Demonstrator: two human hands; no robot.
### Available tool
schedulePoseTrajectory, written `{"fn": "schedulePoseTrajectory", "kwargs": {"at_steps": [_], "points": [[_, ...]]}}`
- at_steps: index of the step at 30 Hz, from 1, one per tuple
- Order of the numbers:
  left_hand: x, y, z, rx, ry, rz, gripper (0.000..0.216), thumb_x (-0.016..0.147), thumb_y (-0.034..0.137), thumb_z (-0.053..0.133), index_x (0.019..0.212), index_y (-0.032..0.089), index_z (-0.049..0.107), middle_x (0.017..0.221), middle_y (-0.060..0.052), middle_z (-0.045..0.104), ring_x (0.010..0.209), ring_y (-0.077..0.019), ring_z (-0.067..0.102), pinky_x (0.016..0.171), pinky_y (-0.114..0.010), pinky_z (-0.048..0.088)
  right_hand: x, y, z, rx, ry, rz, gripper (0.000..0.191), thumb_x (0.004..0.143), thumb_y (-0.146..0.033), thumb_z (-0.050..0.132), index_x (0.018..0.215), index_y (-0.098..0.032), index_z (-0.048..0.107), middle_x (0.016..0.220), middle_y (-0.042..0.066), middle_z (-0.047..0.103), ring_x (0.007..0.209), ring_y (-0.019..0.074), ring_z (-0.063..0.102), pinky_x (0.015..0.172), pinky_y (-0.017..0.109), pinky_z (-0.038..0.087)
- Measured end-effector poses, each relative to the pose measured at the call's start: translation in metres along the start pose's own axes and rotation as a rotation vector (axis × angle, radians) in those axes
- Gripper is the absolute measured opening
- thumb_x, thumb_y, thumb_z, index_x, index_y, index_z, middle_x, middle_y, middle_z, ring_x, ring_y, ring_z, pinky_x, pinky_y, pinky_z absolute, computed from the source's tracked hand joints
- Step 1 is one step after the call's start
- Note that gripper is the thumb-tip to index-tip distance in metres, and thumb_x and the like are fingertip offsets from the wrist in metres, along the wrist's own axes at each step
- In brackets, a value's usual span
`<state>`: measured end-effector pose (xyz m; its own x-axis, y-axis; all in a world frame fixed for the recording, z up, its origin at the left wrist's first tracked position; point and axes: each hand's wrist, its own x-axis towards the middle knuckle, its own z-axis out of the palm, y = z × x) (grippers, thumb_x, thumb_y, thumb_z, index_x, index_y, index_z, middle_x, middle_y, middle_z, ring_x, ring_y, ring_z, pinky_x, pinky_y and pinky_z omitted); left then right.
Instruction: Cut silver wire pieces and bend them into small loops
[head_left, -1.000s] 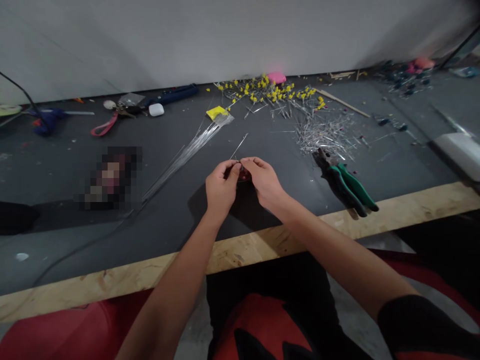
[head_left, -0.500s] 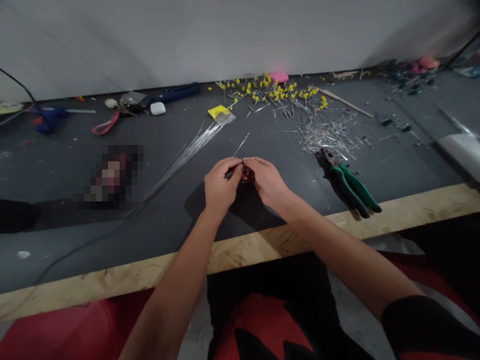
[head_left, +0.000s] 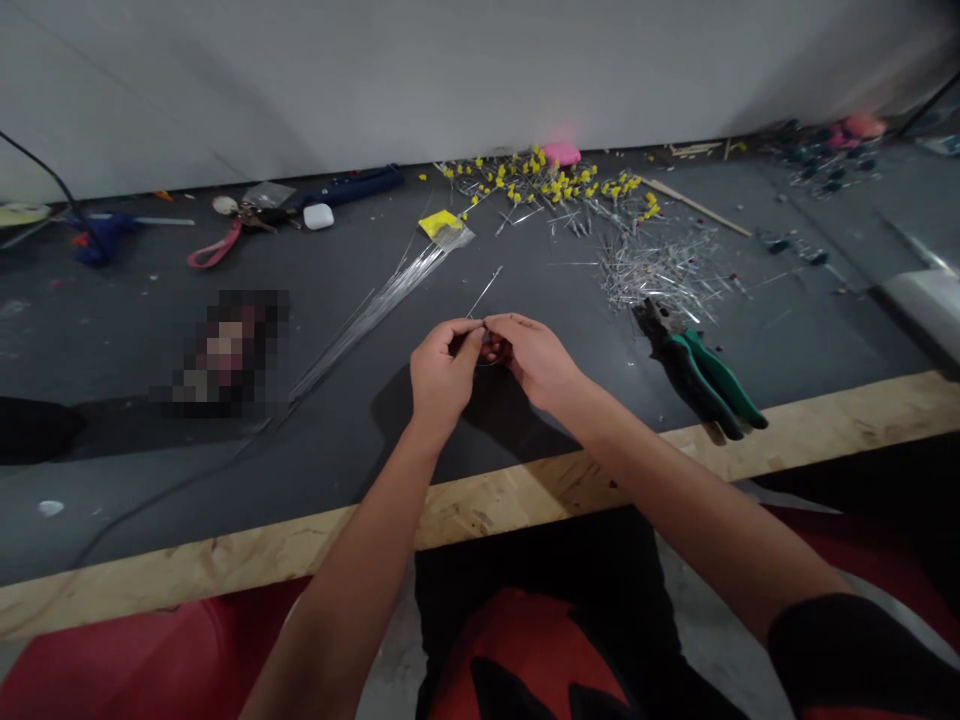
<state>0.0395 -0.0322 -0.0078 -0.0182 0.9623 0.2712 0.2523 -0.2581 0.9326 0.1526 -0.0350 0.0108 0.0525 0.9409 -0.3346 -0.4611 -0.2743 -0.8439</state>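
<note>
My left hand (head_left: 442, 365) and my right hand (head_left: 532, 360) meet fingertip to fingertip above the dark tabletop, both closed in a pinch. Between them they hold a thin metal wire (head_left: 484, 292), whose far end sticks out up and to the right beyond the fingers. A curved bit of wire shows just below the fingertips; the rest is hidden by the hands. Left of the hands lies a long bundle of straight wires (head_left: 375, 310), its top end by a yellow packet (head_left: 441, 224). Green-handled pliers (head_left: 697, 370) rest to the right.
Behind the pliers is a heap of short wire pieces (head_left: 652, 270). Yellow-tipped wires (head_left: 555, 185) and a pink lump (head_left: 561, 154) lie along the wall. A thin stick (head_left: 697, 207), keys with a pink strap (head_left: 217, 248) and a white case (head_left: 318, 216) are also there. A wooden edge (head_left: 495, 505) runs in front.
The view has shifted very slightly. Both hands keep their pinch on the wire in almost the same spot, with the left fingers moved a little.
</note>
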Motion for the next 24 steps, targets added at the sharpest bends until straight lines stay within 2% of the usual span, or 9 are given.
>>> {"fn": "schedulePoseTrajectory", "kwargs": {"at_steps": [7, 11, 13, 16, 18, 21, 23, 24], "points": [[0.002, 0.001, -0.001, -0.079, 0.021, -0.078, 0.014, 0.076, 0.028, 0.066, 0.086, 0.019, 0.07, 0.084, -0.002, 0.073, 0.076, -0.0132, 0.067, 0.073, -0.026, 0.051, 0.001, -0.002, -0.003, -0.011, 0.002, 0.008, 0.007, 0.067, -0.024, 0.065, 0.067, -0.019, 0.06, 0.06, -0.005, 0.054, 0.057, 0.0083, 0.05, 0.057, 0.025, 0.038], [0.003, 0.0, -0.002, -0.113, 0.028, -0.122, 0.018, 0.075, 0.032, 0.067, 0.087, 0.018, 0.07, 0.075, -0.002, 0.07, 0.07, -0.013, 0.065, 0.069, -0.026, 0.05, 0.0, -0.016, -0.024, -0.128, 0.09, -0.096, 0.011, 0.068, -0.029, 0.066, 0.07, -0.02, 0.061, 0.067, -0.003, 0.056, 0.066, 0.0114, 0.057, 0.062, 0.027, 0.041], [0.003, 0.0, -0.002, -0.142, 0.035, -0.141, 0.019, 0.075, 0.033, 0.067, 0.087, 0.018, 0.07, 0.071, -0.001, 0.069, 0.068, -0.0127, 0.065, 0.069, -0.026, 0.05, -0.001, -0.029, -0.046, -0.274, 0.159, -0.229, 0.01, 0.069, -0.029, 0.065, 0.072, -0.02, 0.061, 0.072, -0.002, 0.058, 0.07, 0.0119, 0.057, 0.066, 0.027, 0.041], [0.004, -0.001, -0.002, -0.175, 0.045, -0.154, 0.018, 0.075, 0.032, 0.067, 0.086, 0.019, 0.07, 0.073, -0.001, 0.069, 0.069, -0.0121, 0.065, 0.07, -0.026, 0.05, -0.006, -0.053, -0.092, -0.647, 0.314, -0.38, 0.012, 0.072, -0.029, 0.063, 0.079, -0.02, 0.063, 0.074, 0.0, 0.058, 0.07, 0.0126, 0.052, 0.069, 0.03, 0.039], [0.004, -0.001, -0.001, -0.195, 0.045, -0.165, 0.017, 0.075, 0.031, 0.067, 0.087, 0.019, 0.069, 0.076, -0.002, 0.07, 0.069, -0.0119, 0.065, 0.071, -0.026, 0.051, -0.012, -0.067, -0.126, -0.956, 0.43, -0.343, 0.019, 0.075, -0.033, 0.062, 0.089, -0.02, 0.062, 0.079, 0.005, 0.059, 0.073, 0.0155, 0.051, 0.07, 0.034, 0.037], [0.004, -0.001, -0.001, -0.227, 0.04, -0.184, 0.018, 0.075, 0.031, 0.068, 0.087, 0.018, 0.069, 0.076, -0.002, 0.069, 0.069, -0.0116, 0.065, 0.069, -0.026, 0.05, -0.023, -0.079, -0.17, -1.428, 0.59, -0.22, 0.027, 0.071, -0.036, 0.068, 0.093, -0.022, 0.06, 0.113, 0.014, 0.053, 0.103, 0.0245, 0.049, 0.083, 0.04, 0.034], [0.004, 0.0, -0.001, -0.243, 0.038, -0.196, 0.018, 0.074, 0.031, 0.068, 0.087, 0.019, 0.07, 0.074, -0.002, 0.069, 0.068, -0.0115, 0.065, 0.068, -0.025, 0.05, -0.029, -0.08, -0.191, -1.552, 0.546, -0.083, 0.029, 0.067, -0.038, 0.072, 0.087, -0.022, 0.057, 0.112, 0.015, 0.051, 0.108, 0.0268, 0.047, 0.083, 0.04, 0.035], [0.004, 0.0, -0.001, -0.246, 0.037, -0.201, 0.018, 0.074, 0.03, 0.068, 0.087, 0.019, 0.07, 0.073, -0.002, 0.069, 0.068, -0.0114, 0.064, 0.068, -0.025, 0.05, -0.031, -0.08, -0.198, -1.582, 0.529, -0.077, 0.032, 0.066, -0.039, 0.073, 0.085, -0.023, 0.054, 0.109, 0.015, 0.052, 0.109, 0.027, 0.047, 0.083, 0.039, 0.036]]}}
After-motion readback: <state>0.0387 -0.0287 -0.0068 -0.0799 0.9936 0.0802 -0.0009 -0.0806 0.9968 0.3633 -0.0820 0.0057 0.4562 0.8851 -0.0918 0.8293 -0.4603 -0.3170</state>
